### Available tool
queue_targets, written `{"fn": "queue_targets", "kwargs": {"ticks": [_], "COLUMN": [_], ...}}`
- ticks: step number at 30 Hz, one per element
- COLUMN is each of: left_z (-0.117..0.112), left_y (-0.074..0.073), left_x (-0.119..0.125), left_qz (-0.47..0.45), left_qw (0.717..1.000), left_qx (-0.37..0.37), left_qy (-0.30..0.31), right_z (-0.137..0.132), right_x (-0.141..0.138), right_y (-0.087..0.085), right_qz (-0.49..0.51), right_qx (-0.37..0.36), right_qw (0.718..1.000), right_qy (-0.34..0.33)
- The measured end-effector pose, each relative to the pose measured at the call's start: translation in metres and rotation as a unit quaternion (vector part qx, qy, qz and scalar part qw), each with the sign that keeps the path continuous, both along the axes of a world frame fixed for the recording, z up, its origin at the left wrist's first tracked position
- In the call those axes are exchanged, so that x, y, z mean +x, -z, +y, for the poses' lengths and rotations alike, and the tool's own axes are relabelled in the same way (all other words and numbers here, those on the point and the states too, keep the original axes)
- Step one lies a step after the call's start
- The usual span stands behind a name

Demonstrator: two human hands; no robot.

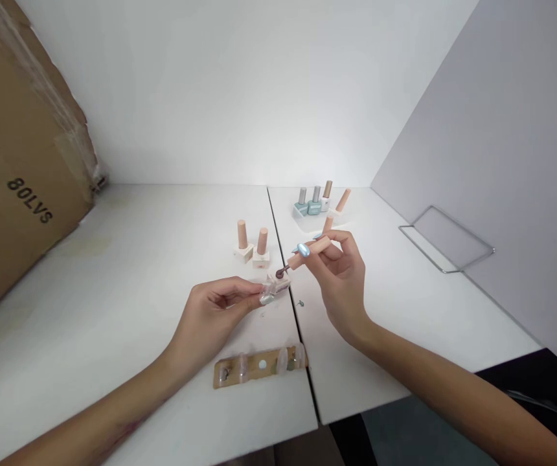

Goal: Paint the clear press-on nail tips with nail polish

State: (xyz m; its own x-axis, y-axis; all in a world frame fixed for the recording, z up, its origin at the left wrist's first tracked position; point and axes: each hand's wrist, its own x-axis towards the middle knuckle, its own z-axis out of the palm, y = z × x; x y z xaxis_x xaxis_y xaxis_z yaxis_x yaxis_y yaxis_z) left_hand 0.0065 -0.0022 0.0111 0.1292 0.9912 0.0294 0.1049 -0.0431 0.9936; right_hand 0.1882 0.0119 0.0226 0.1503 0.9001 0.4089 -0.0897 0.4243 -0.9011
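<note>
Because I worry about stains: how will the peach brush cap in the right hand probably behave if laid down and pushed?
The peach brush cap looks round and slim, so it would probably roll. Its brush tip looks coated in something dark, so it might smear.

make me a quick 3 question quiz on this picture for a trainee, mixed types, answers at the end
1. What does the right hand hold?
a) scissors
b) a brush with a peach handle
c) a sponge

2. True or false: the brown strip lies nearer the person than the two upright peach-capped bottles just beyond the left hand.

3. How many teal bottles with silver caps stand in the far group?

Key: 1. b; 2. true; 3. two
</note>
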Motion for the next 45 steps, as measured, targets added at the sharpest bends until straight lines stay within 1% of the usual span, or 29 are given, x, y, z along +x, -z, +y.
{"fn": "queue_targets", "kwargs": {"ticks": [2,6,13,20,28,34,37,45], "left_z": [-0.0003,-0.0006,0.0008,0.0000,0.0024,0.0021,0.0018,0.0012], "left_y": [0.0002,-0.0011,0.0010,-0.0004,0.0059,0.0044,0.0024,0.0034], "left_x": [-0.0007,0.0004,0.0018,-0.0012,-0.0030,-0.0035,-0.0022,-0.0030], "left_qz": [-0.003,0.002,0.006,0.025,0.012,0.034,0.017,0.024], "left_qw": [1.000,1.000,0.999,0.998,0.996,0.996,0.998,0.997], "left_qx": [0.001,0.010,0.036,0.056,0.094,0.079,0.061,0.070], "left_qy": [0.002,0.000,0.013,-0.008,-0.003,-0.005,-0.005,-0.020], "right_z": [0.0013,0.0003,0.0023,0.0026,0.0025,0.0018,0.0016,0.0032], "right_x": [0.0004,0.0006,0.0019,0.0031,0.0020,0.0021,0.0015,0.0019], "right_y": [-0.0013,-0.0024,-0.0006,-0.0018,-0.0014,-0.0023,-0.0021,-0.0008], "right_qz": [0.004,0.006,0.017,0.018,0.016,0.018,0.015,0.007], "right_qx": [-0.011,-0.003,-0.021,-0.022,-0.019,-0.010,-0.006,-0.013], "right_qw": [1.000,1.000,0.999,0.999,1.000,1.000,1.000,1.000], "right_qy": [0.009,0.009,0.017,0.017,0.018,0.007,0.009,0.019]}}
